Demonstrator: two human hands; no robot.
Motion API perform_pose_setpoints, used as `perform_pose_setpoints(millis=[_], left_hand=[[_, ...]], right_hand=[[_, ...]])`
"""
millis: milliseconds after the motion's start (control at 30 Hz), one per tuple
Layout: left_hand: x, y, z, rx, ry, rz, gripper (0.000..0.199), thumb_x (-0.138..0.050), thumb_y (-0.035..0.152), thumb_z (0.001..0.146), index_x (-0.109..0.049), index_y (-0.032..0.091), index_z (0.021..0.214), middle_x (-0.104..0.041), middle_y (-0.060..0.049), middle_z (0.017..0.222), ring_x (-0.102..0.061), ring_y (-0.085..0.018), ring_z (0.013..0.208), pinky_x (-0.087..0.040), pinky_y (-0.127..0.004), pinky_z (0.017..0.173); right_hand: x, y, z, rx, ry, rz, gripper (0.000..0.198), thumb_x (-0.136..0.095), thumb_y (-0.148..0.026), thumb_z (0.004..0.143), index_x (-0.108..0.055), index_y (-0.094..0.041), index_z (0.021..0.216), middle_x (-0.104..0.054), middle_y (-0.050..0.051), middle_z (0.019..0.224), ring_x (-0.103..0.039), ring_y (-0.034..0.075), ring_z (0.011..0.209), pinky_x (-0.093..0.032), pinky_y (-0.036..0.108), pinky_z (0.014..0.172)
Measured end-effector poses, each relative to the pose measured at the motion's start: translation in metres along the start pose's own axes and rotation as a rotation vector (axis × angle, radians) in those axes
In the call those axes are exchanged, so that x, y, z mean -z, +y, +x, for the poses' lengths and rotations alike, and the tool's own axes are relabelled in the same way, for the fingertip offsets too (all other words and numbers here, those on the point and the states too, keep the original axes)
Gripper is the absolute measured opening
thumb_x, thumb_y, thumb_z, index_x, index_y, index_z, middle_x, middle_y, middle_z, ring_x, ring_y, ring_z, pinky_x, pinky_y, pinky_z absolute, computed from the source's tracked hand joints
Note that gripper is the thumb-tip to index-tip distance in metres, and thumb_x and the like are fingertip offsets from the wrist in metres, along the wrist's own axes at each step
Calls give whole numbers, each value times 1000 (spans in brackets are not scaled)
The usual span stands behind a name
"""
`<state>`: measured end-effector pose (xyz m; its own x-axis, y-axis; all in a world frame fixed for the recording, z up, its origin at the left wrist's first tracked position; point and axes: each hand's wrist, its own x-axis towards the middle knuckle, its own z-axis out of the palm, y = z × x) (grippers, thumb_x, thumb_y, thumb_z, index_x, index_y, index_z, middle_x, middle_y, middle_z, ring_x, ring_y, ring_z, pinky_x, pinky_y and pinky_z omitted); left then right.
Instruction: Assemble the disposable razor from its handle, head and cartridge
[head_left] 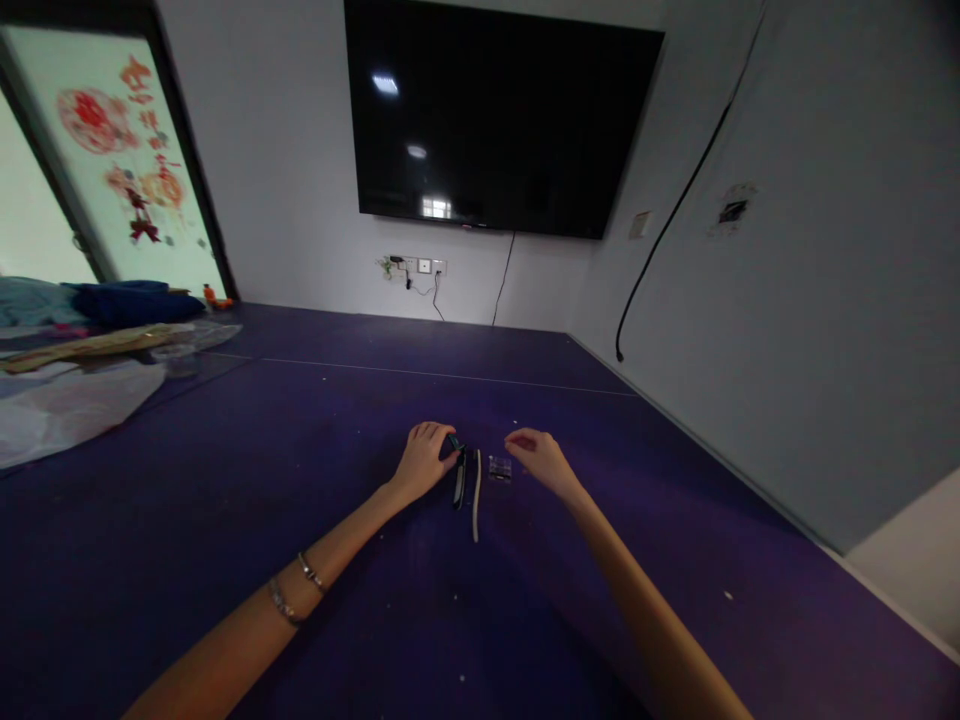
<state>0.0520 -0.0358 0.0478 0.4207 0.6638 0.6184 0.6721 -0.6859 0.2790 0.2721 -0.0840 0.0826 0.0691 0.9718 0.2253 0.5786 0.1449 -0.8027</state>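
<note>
My left hand (429, 457) is closed round a small dark object (452, 442), most of it hidden under the fingers. Just below its thumb lies a narrow dark strip with a pale stripe (460, 482); whether it joins the held object I cannot tell. Beside it a thin whitish strip (476, 505) lies lengthwise on the purple surface (337, 620). A small clear, flat case (500, 469) sits right of the strips; its contents are too small to make out. Over the case's right side, my right hand (541, 458) has thumb and fingertips pinched together. Anything between them is too small to see.
Plastic bags (82, 400) and blue cloth (135, 302) lie at the far left. Small white specks dot the surface. A black cable (667, 220) hangs down the right wall. A large television (502, 110) is mounted on the back wall, above sockets (424, 266).
</note>
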Motion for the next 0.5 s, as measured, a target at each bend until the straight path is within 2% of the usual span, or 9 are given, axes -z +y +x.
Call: perform_pose_setpoints(millis=[100,233,367,500], left_hand=[[12,19,3,-111,56,-36,30,-57,26,79,-52,21,108,-58,-8,107,-46,-25,110,-31,-45,97],[21,39,1,-210,107,-65,33,-57,25,79,-50,21,111,-58,-8,108,-47,-25,111,-30,-48,99],[25,46,-3,-255,126,-78,33,-57,24,79,-50,21,112,-58,-9,109,-47,-25,111,-30,-48,99],[27,49,-7,-255,139,-97,34,-56,23,79,-49,22,112,-58,-8,109,-48,-25,111,-31,-50,99]], right_hand=[[-6,-13,-4,-76,-70,289,28,-59,-32,69,-62,-17,92,-67,5,87,-62,16,73,-49,23,50],[-11,-31,-15,-145,-169,585,31,-66,-29,65,-60,-18,93,-67,4,83,-63,15,73,-51,24,56],[-14,-40,-22,-144,-215,701,35,-71,-27,60,-60,-18,92,-65,1,75,-62,12,67,-51,24,59],[-17,-39,-22,-139,-213,693,37,-73,-25,58,-59,-18,92,-65,-1,71,-61,11,62,-50,22,57]])
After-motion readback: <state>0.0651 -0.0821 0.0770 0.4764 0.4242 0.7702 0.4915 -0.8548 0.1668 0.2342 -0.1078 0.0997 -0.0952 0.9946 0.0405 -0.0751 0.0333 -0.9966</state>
